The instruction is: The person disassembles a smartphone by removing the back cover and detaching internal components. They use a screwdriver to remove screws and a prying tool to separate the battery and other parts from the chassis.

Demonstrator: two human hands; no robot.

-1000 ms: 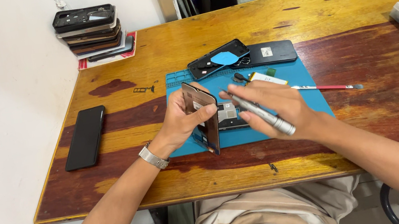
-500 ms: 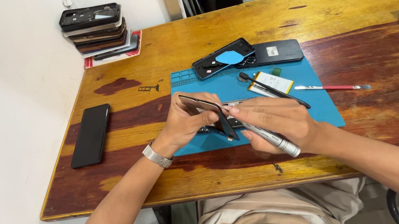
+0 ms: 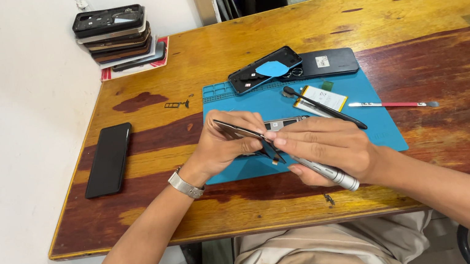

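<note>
Wooden workbench (image 3: 416, 12), blue repair mat (image 3: 371, 130) at centre frame. Left hand (image 3: 221, 146) pinches a tilted phone screen panel (image 3: 248, 139) above the mat; right hand (image 3: 327, 149) steadies it, gripping a silver screwdriver (image 3: 331, 172). Twisting that thin panel could crack it, I'd say.

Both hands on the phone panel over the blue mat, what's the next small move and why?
Probably lower the panel flat onto the blue mat. The left hand holds it tilted on edge, while the right hand pinches its lower corner and also grips a silver screwdriver. Flat, it would free that hand for the tool.
</note>
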